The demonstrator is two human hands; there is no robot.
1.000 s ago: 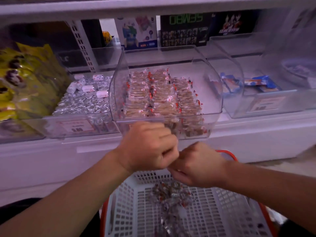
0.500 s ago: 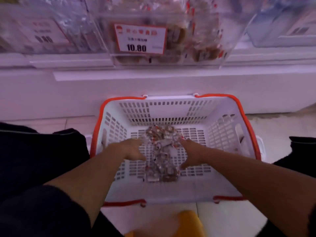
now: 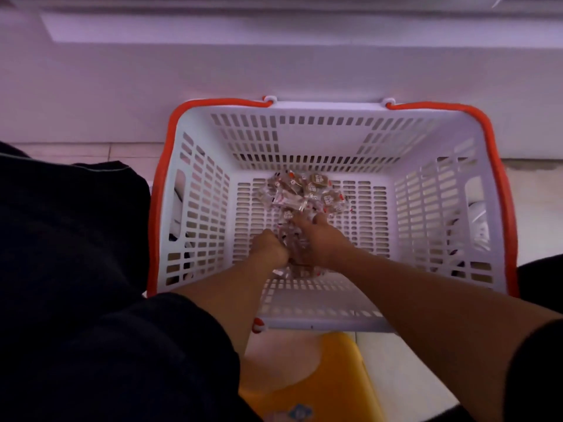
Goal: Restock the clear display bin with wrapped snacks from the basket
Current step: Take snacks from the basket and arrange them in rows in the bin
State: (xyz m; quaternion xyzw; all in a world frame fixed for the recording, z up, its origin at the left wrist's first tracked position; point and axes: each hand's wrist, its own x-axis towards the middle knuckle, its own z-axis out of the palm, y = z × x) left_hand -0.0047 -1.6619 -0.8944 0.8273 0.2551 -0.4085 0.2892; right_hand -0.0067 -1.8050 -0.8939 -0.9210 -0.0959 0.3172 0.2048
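Wrapped snacks (image 3: 300, 197) heaped on floor of white basket (image 3: 432, 208), toward far wall. Left hand (image 3: 269, 246) and right hand (image 3: 320, 240) close round the pile's near edge, cupped together to gather a batch (display bin out of view). Yellow stool (image 3: 307, 376) below.

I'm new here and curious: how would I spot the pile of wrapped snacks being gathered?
Find the white slotted basket with the orange rim, standing on the floor against the white shelf base. On its bottom lies a small heap of wrapped snacks, brown pieces in clear crinkly wrappers with red marks. Both hands reach into its near end; it is the only loose stock there.
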